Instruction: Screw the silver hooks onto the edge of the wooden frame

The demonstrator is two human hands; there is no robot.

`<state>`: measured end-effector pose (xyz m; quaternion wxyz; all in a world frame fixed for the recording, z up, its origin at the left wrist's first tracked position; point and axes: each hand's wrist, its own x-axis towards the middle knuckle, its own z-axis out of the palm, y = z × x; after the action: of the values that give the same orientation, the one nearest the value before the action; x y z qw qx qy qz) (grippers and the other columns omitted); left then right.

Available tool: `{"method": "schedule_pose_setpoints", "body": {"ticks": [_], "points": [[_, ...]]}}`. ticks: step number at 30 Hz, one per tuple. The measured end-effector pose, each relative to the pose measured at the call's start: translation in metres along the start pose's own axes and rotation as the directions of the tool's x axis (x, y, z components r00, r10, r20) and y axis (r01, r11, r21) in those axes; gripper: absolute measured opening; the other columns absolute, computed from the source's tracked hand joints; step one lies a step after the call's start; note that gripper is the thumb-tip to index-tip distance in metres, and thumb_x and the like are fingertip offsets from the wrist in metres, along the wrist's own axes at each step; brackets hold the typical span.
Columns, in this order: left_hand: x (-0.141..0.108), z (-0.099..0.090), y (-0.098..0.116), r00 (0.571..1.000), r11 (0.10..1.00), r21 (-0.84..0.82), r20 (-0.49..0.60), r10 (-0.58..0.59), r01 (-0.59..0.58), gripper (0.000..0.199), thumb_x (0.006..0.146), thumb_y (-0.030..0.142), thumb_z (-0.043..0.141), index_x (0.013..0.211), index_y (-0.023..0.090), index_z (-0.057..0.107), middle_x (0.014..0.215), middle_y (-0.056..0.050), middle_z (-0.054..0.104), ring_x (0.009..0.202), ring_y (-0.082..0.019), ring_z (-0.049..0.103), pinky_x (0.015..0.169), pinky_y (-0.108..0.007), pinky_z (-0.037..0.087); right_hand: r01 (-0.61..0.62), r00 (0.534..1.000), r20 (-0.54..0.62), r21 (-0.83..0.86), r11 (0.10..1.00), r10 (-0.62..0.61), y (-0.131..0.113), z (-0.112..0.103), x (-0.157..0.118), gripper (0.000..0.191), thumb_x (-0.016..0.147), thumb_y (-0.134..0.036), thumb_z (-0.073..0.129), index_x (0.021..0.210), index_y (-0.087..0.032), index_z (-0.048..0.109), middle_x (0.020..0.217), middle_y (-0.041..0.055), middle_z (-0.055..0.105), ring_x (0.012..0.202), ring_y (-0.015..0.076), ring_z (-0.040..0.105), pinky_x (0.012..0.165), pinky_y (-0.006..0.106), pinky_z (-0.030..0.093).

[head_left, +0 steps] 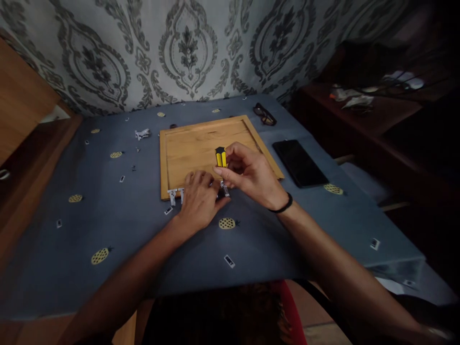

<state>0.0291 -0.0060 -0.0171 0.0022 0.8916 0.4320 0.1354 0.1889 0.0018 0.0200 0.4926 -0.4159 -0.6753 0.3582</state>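
A wooden panel (206,148) with a raised border lies flat on the blue table cloth. Along its near edge sit small metal hinges (172,196), the rightmost (225,189) beside my left thumb. My left hand (201,199) rests over the near edge, fingers on the wood and thumb spread to the right; it partly covers the hinges. In my right hand (249,175), thumb and fingers pinch a yellow and black screwdriver (221,157), upright, its handle on top and its tip near the rightmost hinge.
A black phone (300,163) and dark glasses (265,115) lie right of the panel. More metal hinges (143,134) and small screws (137,149) are on the cloth (143,268) to the left. A patterned curtain (189,48) hangs behind.
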Motion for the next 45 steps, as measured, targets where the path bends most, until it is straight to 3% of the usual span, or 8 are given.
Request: {"method": "schedule_pose_setpoints", "body": {"ticks": [4, 8, 13, 25, 34, 40, 45], "points": [[0.0, -0.001, 0.0, 1.0, 1.0, 0.019, 0.002, 0.004, -0.004, 0.036, 0.09, 0.046, 0.068, 0.111, 0.017, 0.069, 0.11, -0.011, 0.065, 0.111, -0.031, 0.052, 0.102, -0.05, 0.04, -0.044, 0.999, 0.029, 0.104, 0.994, 0.041, 0.002, -0.005, -0.005, 0.039, 0.082, -0.053, 0.075, 0.1, -0.02, 0.064, 0.064, -0.0052, 0.062, 0.053, 0.011, 0.062, 0.053, 0.024, 0.054], [0.001, -0.002, 0.001, 1.0, 0.999, 0.031, 0.017, -0.006, 0.006, 0.036, 0.089, 0.047, 0.069, 0.109, 0.017, 0.069, 0.109, -0.01, 0.065, 0.111, -0.031, 0.052, 0.101, -0.049, 0.041, -0.048, 0.998, -0.025, 0.122, 0.991, 0.051, 0.007, -0.01, -0.008, 0.037, 0.078, -0.051, 0.08, 0.094, -0.02, 0.067, 0.062, -0.0055, 0.061, 0.048, 0.0103, 0.06, 0.047, 0.024, 0.052], [0.002, -0.004, 0.001, 1.0, 1.0, 0.028, 0.026, -0.003, 0.002, 0.036, 0.089, 0.048, 0.069, 0.107, 0.017, 0.07, 0.109, -0.009, 0.065, 0.11, -0.03, 0.053, 0.1, -0.048, 0.042, -0.003, 0.99, -0.138, 0.102, 0.995, 0.017, 0.013, -0.01, -0.007, 0.038, 0.074, -0.05, 0.084, 0.079, -0.021, 0.059, 0.064, -0.0061, 0.059, 0.046, 0.0084, 0.056, 0.042, 0.022, 0.046], [0.001, -0.002, 0.002, 1.0, 0.999, 0.032, 0.023, -0.01, 0.009, 0.038, 0.09, 0.049, 0.067, 0.113, 0.018, 0.069, 0.109, -0.009, 0.065, 0.111, -0.03, 0.053, 0.101, -0.047, 0.041, -0.029, 0.981, -0.188, 0.103, 0.994, 0.048, 0.009, 0.004, -0.013, 0.044, 0.077, -0.051, 0.081, 0.08, -0.024, 0.047, 0.06, -0.0083, 0.052, 0.045, 0.009, 0.055, 0.043, 0.024, 0.043], [0.002, -0.004, 0.002, 0.998, 0.999, 0.025, 0.054, -0.025, 0.023, 0.037, 0.09, 0.047, 0.068, 0.112, 0.018, 0.07, 0.11, -0.009, 0.065, 0.111, -0.031, 0.052, 0.103, -0.048, 0.04, -0.101, 0.994, -0.025, 0.151, 0.983, 0.106, 0.001, -0.01, -0.011, 0.039, 0.081, -0.055, 0.075, 0.092, -0.021, 0.062, 0.062, -0.0043, 0.061, 0.053, 0.0119, 0.063, 0.052, 0.025, 0.054], [0.002, -0.002, 0.001, 1.0, 1.0, 0.02, 0.026, -0.011, 0.011, 0.037, 0.09, 0.047, 0.068, 0.112, 0.017, 0.069, 0.112, -0.01, 0.064, 0.112, -0.031, 0.052, 0.103, -0.049, 0.04, -0.075, 0.987, -0.132, 0.133, 0.988, 0.092, 0.005, -0.009, -0.011, 0.042, 0.069, -0.052, 0.086, 0.077, -0.022, 0.058, 0.062, -0.0054, 0.059, 0.046, 0.0088, 0.055, 0.042, 0.023, 0.047], [0.002, -0.002, 0.001, 0.999, 1.0, 0.024, 0.034, -0.014, 0.013, 0.037, 0.089, 0.047, 0.069, 0.111, 0.017, 0.069, 0.109, -0.01, 0.064, 0.11, -0.031, 0.052, 0.1, -0.048, 0.041, -0.063, 0.995, -0.063, 0.168, 0.984, 0.075, 0.005, -0.009, -0.011, 0.04, 0.074, -0.053, 0.083, 0.083, -0.022, 0.059, 0.069, -0.0038, 0.062, 0.052, 0.0103, 0.061, 0.049, 0.024, 0.054]]}}
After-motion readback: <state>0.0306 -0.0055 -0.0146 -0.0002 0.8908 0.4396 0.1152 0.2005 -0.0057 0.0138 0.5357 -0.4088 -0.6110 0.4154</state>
